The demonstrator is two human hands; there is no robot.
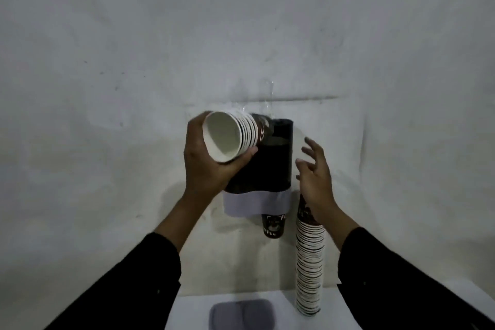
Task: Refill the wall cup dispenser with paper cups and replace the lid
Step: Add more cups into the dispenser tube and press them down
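Note:
My left hand (207, 158) grips a short stack of nested paper cups (235, 134), tilted on its side with the white mouth facing me and its dark base pointing into the open top of the dark wall dispenser tube (273, 163). The tube ends in a white collar (257, 203), and one dark printed cup (273, 226) pokes out below it. My right hand (314, 177) hovers just right of the tube, fingers spread, holding nothing. A tall stack of paper cups (309, 265) stands on the white surface under that hand. The grey lid (242, 315) lies flat at the bottom.
A white surface (192, 311) sits at the bottom of the view, bearing the lid and the tall cup stack. A rough pale wall (241, 35) fills the background behind the dispenser. My dark sleeves come in from both lower corners.

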